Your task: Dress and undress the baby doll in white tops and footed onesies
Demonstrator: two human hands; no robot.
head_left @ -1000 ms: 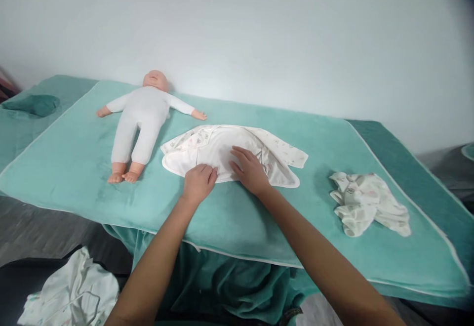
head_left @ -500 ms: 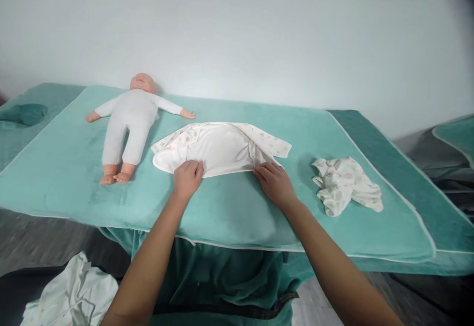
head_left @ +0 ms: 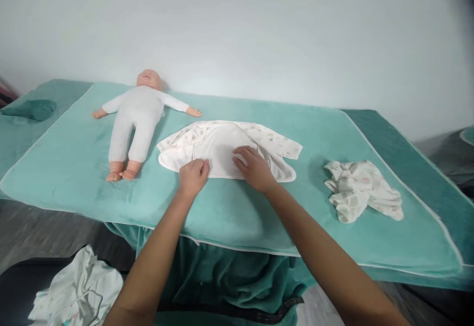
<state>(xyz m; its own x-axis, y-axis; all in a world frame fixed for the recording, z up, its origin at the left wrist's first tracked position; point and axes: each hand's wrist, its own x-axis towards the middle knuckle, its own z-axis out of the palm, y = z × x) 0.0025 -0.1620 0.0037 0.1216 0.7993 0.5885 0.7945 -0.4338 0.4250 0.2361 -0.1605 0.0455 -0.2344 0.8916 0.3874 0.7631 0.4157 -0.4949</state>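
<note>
A white baby jacket (head_left: 226,141) with small printed figures on its sleeves lies spread on the teal cover, opened so that its plain inside faces up. My left hand (head_left: 193,175) is closed on its near edge, left of the middle. Over the middle of the cloth, my right hand (head_left: 255,168) has bent fingers, with a gap between thumb and forefinger. I see nothing held in it. Some creases run through the jacket beside the right hand.
A baby doll (head_left: 138,111) in a white suit lies on its back at left. A crumpled printed baby garment (head_left: 361,190) rests at right. The teal-covered bed (head_left: 237,227) meets a white wall (head_left: 259,34). More printed cloth (head_left: 79,286) lies on a dark surface at lower left.
My right hand has let go of the jacket's near right edge and moved left over its middle. The left hand keeps its grip. The view has shifted slightly.
</note>
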